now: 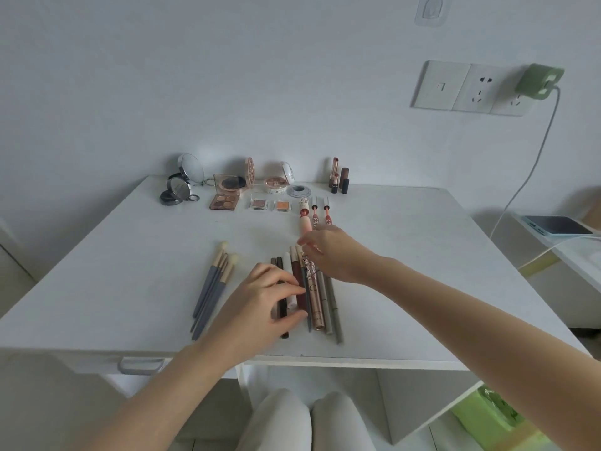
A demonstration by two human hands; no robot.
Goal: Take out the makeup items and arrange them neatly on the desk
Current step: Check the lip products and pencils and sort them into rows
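Observation:
A row of several makeup pencils and tubes (317, 301) lies side by side near the front of the white desk (130, 255). My left hand (260, 304) rests on the row's left part, fingers curled over a dark pencil and a white tube. My right hand (328, 252) hovers at the far tips of the row, fingertips pinched at a pencil's end. Three grey-handled brushes (213, 288) lie to the left. Lip glosses (313, 214), eyeshadow palettes (224, 198), compacts (177, 190) and lipsticks (338, 179) stand along the back.
A wall socket panel (468, 87) with a green charger (541, 81) and its cable is at the right. A phone (557, 225) lies on a side surface to the right. A drawer handle (141, 364) sits below the desk's front edge.

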